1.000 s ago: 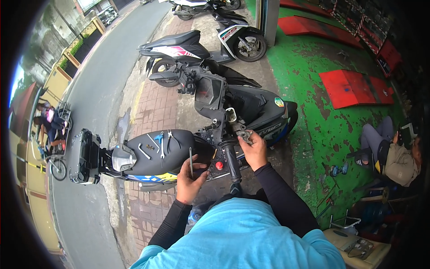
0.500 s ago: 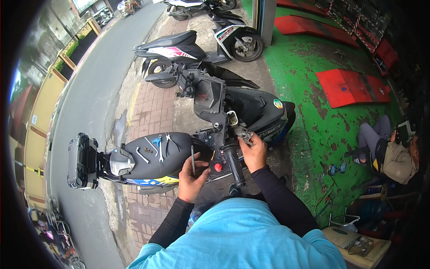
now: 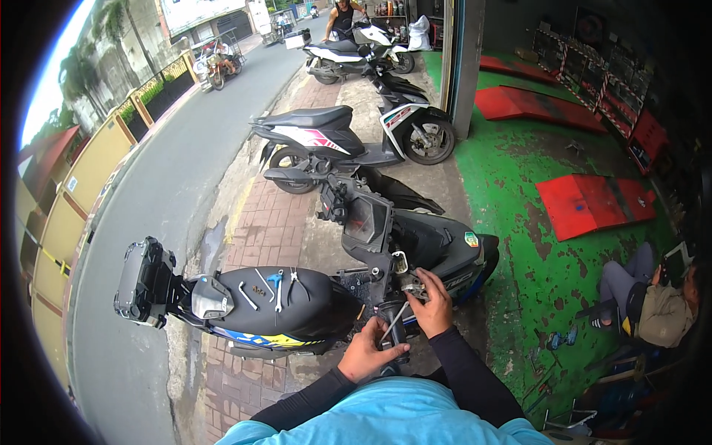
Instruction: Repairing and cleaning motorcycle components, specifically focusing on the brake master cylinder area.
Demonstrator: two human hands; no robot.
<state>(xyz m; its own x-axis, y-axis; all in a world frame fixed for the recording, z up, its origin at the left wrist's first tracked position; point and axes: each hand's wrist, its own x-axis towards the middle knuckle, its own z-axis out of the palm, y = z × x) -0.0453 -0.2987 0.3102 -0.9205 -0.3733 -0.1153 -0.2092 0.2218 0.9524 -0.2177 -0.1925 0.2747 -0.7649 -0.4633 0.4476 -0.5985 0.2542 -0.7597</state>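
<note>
My left hand [image 3: 368,354] pinches a slim grey metal rod [image 3: 396,320], its end tilted up toward my right hand. My right hand [image 3: 436,305] has its fingers around a small silver metal part [image 3: 410,285] beside the handlebar of a partly stripped scooter [image 3: 437,237]. I cannot tell whether the rod's tip touches that part. Just above it is a small pale open cup [image 3: 400,262] on the handlebar. Below the hands a black handlebar grip [image 3: 394,313] shows, partly hidden by my left hand.
On the scooter's black seat [image 3: 326,304] lie an L-shaped wrench [image 3: 246,298], a blue-and-silver wrench [image 3: 277,291], pliers [image 3: 296,279] and small bolts. A white scooter [image 3: 326,141] stands beyond. Red ramps [image 3: 593,204] and a seated person [image 3: 660,311] are on the right.
My left hand has moved right, closer to my right hand, and the rod has gone from upright to slanted. My right hand stays at the metal part. The view has shifted, showing more street.
</note>
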